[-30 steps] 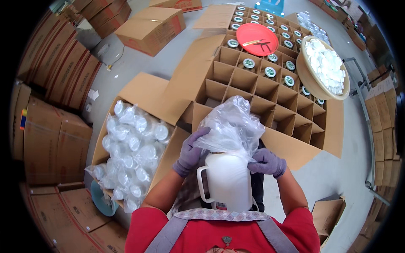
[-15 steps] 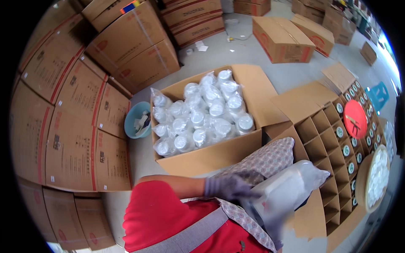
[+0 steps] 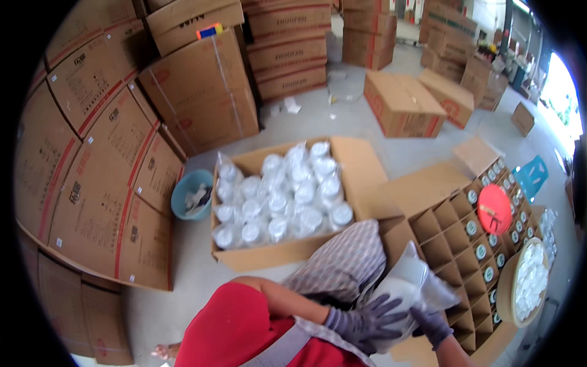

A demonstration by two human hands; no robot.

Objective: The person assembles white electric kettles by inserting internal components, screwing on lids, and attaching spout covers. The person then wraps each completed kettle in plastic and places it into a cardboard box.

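A bagged white container is sitting near, between both gloved hands, the left hand pressing it with spread fingers, the right hand touching its side, its grip impossible to tell. Left, an open carton is holding bagged clear-plastic pieces; right, a divided carton is holding lidded jars, beside a beige tub carrying white pieces.

A grey floor stretches across the room, with white paper scraps lying on it. Tall stacks of brown cartons crowd the left side, and further carton piles stand toward the back. A blue plastic stool sits to the right, where a bright opening glows white beyond.
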